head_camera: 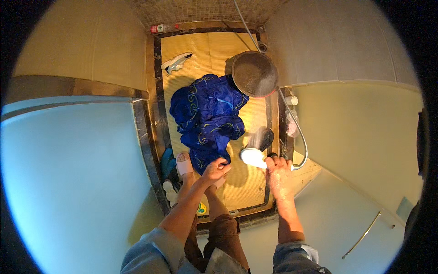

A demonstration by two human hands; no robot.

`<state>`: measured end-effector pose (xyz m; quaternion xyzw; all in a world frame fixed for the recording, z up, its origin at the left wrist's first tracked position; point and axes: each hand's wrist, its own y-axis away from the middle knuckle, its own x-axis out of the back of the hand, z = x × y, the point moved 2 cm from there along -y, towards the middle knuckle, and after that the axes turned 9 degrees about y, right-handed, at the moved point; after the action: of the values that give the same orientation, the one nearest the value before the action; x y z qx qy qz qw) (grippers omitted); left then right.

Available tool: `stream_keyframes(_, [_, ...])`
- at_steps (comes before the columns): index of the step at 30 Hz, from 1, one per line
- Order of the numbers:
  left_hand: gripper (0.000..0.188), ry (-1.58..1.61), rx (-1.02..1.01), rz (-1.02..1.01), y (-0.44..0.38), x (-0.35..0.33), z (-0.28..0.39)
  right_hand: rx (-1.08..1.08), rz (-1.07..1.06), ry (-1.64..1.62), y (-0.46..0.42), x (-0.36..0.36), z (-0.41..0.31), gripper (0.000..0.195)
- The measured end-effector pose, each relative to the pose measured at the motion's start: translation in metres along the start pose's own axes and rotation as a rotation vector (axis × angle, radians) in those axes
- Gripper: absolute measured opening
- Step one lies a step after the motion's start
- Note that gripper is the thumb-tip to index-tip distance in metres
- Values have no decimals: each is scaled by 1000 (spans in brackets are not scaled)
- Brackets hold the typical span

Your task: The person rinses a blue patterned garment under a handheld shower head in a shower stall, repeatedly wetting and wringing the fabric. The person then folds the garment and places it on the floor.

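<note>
My right hand (279,176) grips the handle of a white shower head (252,157), which sprays water up the view, away from me. A metal shower hose (301,137) runs from the handle and curves along the right wall. My left hand (215,170) hovers at the near end of a blue patterned cloth (212,113), its fingers loosely curled. Whether they pinch the cloth cannot be made out. The cloth lies bunched on the yellowish ribbed floor (239,195). At its far right, a round, dark-looking basin (255,73) partly overlaps it.
A light shoe (176,63) lies on its side at the far left. A plastic bottle (164,28) rests on the back ledge. Near the right edge are a dark shoe or slipper (267,138) and a white cup-like object (291,100). My feet wear pale slippers (184,165).
</note>
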<state>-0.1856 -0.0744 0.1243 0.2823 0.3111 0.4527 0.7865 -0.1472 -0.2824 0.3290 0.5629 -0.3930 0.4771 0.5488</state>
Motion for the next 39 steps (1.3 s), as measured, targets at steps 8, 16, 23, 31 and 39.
stream_keyframes(8, [34,679,28,2,58,1,49,188,-50,-150,52,39,-76,17])
stream_keyframes(16, [38,536,163,118,104,-11,81,136,-167,14,37,105,-35,23])
stream_keyframes(23, [33,176,-463,-1,111,-16,83,141,-103,-577,21,104,-50,28])
stream_keyframes(31, [40,546,78,216,104,-3,44,-590,58,-1218,20,-70,-61,28])
stream_keyframes(39, [36,492,150,219,114,10,24,-551,135,-1497,54,-123,-75,26])
